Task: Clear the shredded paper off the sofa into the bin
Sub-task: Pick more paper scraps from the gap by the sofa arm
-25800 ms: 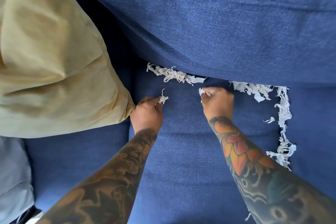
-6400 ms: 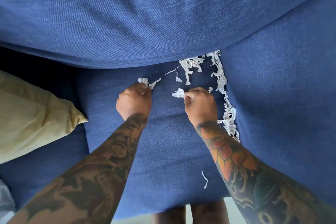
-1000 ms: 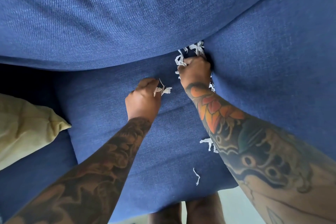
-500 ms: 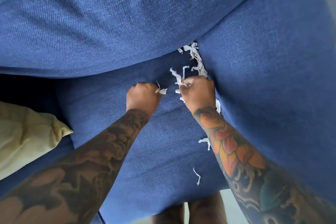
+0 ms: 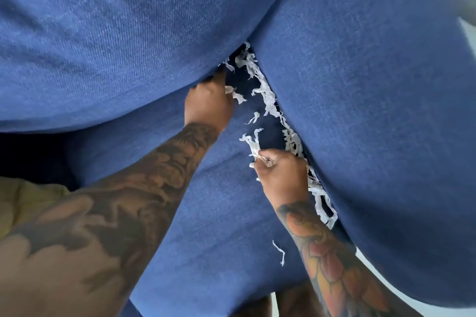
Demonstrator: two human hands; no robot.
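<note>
My right hand (image 5: pixel 282 175) pinches paper bits (image 5: pixel 253 145); left hand (image 5: pixel 208 104) curled on few scraps. More shredded paper (image 5: pixel 269 96) sits in sofa (image 5: pixel 360 110) crack, right side. Bits may slip deeper. Bin not seen.

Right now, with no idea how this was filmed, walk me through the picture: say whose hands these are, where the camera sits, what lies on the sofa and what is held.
No machine here: a person with tattooed forearms works bare-handed. One camera on their head looks forward and down.

The surface is a blue woven-fabric sofa seat cushion, with a back cushion above and a second blue cushion to the right.

White shredded paper strips lie along the crevice between the cushions, a few lie loose on the seat, and one single curled strip lies nearer the front edge.

The right hand has a pinching grip on a tuft of strips. The left hand reaches under the back cushion with scraps at its fingers. A yellow-green fabric pillow shows at the left. No bin is in view.
</note>
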